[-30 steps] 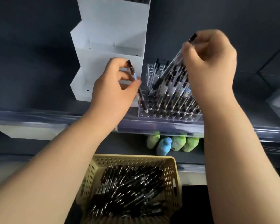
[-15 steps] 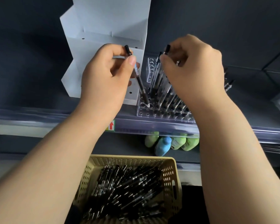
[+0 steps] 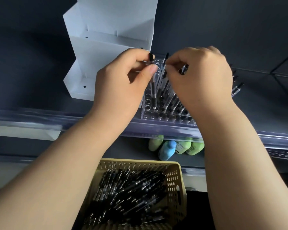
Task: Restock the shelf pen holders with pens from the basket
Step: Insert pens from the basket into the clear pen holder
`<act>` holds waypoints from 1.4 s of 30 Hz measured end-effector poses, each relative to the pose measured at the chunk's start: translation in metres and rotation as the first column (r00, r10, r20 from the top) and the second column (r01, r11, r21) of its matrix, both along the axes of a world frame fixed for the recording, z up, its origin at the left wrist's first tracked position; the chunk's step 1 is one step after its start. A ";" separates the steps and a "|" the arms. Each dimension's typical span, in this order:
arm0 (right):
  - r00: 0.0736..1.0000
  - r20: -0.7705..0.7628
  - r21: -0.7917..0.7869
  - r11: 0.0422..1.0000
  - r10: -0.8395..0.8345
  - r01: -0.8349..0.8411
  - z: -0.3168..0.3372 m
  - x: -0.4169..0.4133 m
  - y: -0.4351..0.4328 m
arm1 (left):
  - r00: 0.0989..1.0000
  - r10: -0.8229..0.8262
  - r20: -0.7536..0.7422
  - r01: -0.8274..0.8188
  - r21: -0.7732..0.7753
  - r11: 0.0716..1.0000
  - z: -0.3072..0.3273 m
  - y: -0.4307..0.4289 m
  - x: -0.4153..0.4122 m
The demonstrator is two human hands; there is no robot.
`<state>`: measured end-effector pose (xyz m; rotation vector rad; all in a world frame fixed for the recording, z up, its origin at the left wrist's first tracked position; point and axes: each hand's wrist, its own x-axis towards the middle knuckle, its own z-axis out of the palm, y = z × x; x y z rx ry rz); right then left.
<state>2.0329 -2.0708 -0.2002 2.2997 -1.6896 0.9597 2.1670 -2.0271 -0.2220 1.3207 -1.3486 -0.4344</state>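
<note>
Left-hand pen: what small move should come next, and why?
Probably push it straight down: the left hand pinches the pen near its cap, its tip at a hole in the clear holder, barrel not yet sunk in.

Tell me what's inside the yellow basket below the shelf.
A loose heap of black-and-clear pens fills the basket, lying crisscross. The left forearm covers the basket's left wall, and the pens hide its floor.

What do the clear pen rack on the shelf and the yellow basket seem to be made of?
The clear pen rack looks like glossy acrylic or similar plastic: pens show through it. The yellow basket looks like matte moulded plastic, given its regular holes.
</note>
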 end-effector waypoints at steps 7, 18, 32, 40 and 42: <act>0.997 -0.070 -0.050 0.999 0.018 -0.021 -0.002 0.000 -0.005 | 0.999 -0.030 0.029 0.030 0.005 1.000 -0.005 -0.007 -0.009; 0.998 -0.042 -0.019 0.999 0.041 -0.042 0.000 -0.002 -0.004 | 0.980 -0.067 0.189 0.056 0.058 0.997 -0.013 -0.010 -0.015; 0.996 -0.089 0.002 1.000 -0.016 0.016 0.001 0.001 -0.005 | 0.989 -0.049 0.141 0.032 0.119 0.992 -0.015 -0.014 -0.016; 0.998 0.012 0.002 0.998 0.066 -0.067 0.002 -0.002 -0.006 | 0.976 -0.064 0.209 0.034 0.143 0.989 -0.011 -0.016 -0.014; 0.997 0.022 0.009 0.997 0.078 -0.078 0.002 -0.003 -0.006 | 0.979 -0.055 0.197 0.029 0.131 0.991 -0.013 -0.016 -0.015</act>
